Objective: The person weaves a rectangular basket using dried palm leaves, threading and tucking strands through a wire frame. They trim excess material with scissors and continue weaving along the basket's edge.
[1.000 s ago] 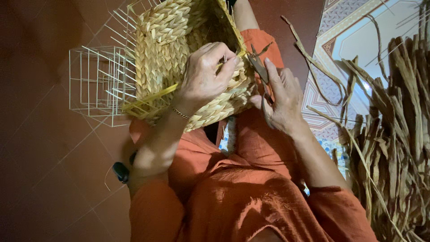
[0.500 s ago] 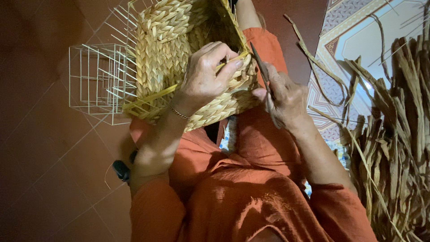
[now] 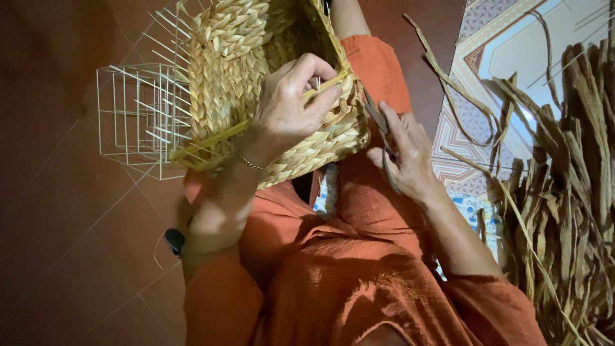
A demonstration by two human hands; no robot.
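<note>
Two hands [image 3: 291, 106] on woven basket [image 3: 256, 77]

Empty white wire frame [image 3: 131, 115], dried leaf strips [image 3: 564, 192], patterned mat [image 3: 461, 134], tiled floor [image 3: 57, 243]

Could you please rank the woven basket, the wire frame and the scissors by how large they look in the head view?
1. Basket
2. Wire frame, though the basket hides part of it.
3. Scissors, mostly covered by the right hand.
</note>
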